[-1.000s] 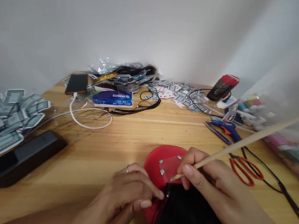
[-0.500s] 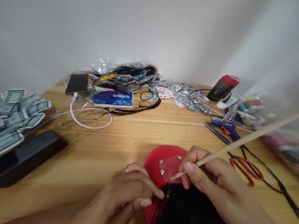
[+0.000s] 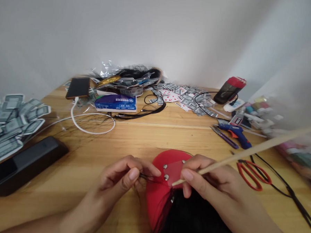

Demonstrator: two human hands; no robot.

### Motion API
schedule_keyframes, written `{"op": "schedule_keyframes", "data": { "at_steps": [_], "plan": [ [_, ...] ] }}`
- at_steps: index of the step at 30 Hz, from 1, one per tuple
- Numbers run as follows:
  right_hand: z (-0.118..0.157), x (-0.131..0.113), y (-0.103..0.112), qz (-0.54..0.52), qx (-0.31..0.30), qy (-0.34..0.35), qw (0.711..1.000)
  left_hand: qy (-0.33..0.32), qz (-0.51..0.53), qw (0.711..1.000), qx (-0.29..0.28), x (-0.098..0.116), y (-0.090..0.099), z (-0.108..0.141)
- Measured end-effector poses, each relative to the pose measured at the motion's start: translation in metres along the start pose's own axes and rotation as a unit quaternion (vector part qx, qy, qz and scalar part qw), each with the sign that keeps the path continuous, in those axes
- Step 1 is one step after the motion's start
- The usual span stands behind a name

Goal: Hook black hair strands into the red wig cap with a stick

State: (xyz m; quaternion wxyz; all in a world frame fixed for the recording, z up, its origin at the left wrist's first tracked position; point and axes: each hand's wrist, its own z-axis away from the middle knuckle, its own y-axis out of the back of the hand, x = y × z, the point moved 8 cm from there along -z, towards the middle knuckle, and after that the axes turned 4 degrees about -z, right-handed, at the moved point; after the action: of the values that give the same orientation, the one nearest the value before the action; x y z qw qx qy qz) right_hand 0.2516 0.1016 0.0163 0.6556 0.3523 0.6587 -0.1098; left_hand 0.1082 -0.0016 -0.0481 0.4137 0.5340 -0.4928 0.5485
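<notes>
A red rounded piece (image 3: 159,162) lies at the lower middle, with small silvery bits and a clear patch on it. Black hair (image 3: 197,219) covers its lower right part. My left hand (image 3: 127,181) pinches a thin dark strand of hair to the left of the red piece; the strand runs back toward the black hair. Between thumb and fingers, my right hand (image 3: 206,178) holds a long pale wooden stick (image 3: 234,155). The stick's lower tip is over the red piece, just above the hair's top edge.
Red-handled scissors (image 3: 254,175), a blue glue gun (image 3: 235,133) and purple snips (image 3: 224,137) lie at right. A black box (image 3: 27,165) and paper cutouts (image 3: 14,123) are at left. Farther back are a phone (image 3: 78,88), a tissue pack (image 3: 116,103), cards (image 3: 170,96) and a red-capped bottle (image 3: 229,91).
My left hand has moved up and left from the hair's edge, drawing a thin strand out. My right hand and the stick have shifted slightly left.
</notes>
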Motion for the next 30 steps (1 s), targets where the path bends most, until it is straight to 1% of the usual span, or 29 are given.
{"op": "schedule_keyframes", "data": {
  "at_steps": [4,7,10,18,22,30],
  "plan": [
    [0.0,-0.002,-0.001,0.012,-0.001,0.009,1.0,0.021,0.072,0.995,-0.061,0.0,-0.011,0.003],
    [0.0,-0.002,-0.002,0.019,-0.008,0.01,1.0,0.029,0.089,0.993,-0.071,-0.001,-0.013,0.003],
    [0.0,-0.001,-0.002,0.013,-0.014,0.008,1.0,0.014,0.071,0.995,-0.064,-0.001,-0.01,0.001],
    [0.0,0.0,-0.002,-0.005,-0.014,0.0,1.0,-0.049,-0.031,0.997,-0.046,0.008,-0.006,-0.003],
    [-0.001,0.001,-0.002,-0.009,-0.016,-0.004,1.0,-0.046,-0.074,0.995,-0.044,0.007,-0.006,-0.005],
    [-0.002,0.007,0.002,-0.028,-0.011,-0.027,0.999,-0.026,-0.098,0.993,-0.059,-0.003,-0.009,-0.006]
  ]
}}
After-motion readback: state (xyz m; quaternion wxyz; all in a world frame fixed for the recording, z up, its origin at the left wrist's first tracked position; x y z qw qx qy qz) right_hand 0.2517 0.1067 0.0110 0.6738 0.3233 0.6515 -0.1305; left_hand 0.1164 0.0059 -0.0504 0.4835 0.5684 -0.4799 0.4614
